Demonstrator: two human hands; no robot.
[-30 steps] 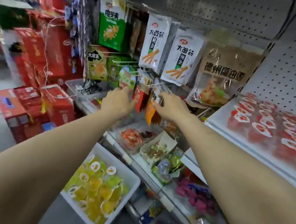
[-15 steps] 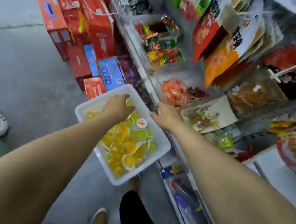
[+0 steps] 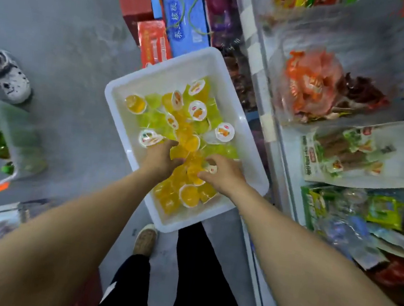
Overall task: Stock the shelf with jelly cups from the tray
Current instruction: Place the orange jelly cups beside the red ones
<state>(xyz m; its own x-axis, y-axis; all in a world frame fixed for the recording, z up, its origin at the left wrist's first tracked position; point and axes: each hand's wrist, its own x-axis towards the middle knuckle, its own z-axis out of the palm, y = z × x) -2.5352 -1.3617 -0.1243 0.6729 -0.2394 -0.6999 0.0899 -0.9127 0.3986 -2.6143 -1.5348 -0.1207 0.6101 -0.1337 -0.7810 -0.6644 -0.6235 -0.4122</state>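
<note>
Shelf (image 3: 352, 136), right side of the frame: packed with bagged snacks. Tray (image 3: 253, 144), centre, white: holds your yellow and green jelly cups (image 3: 196, 108). Your left hand (image 3: 160, 157), lower centre: fingers curled into the cups. Your right hand (image 3: 221, 173), just beside it: fingers curled round an orange cup (image 3: 194, 171).

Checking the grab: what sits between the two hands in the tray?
In the head view, orange jelly cups fill the gap between the left hand and right hand, inside the white tray.
</note>
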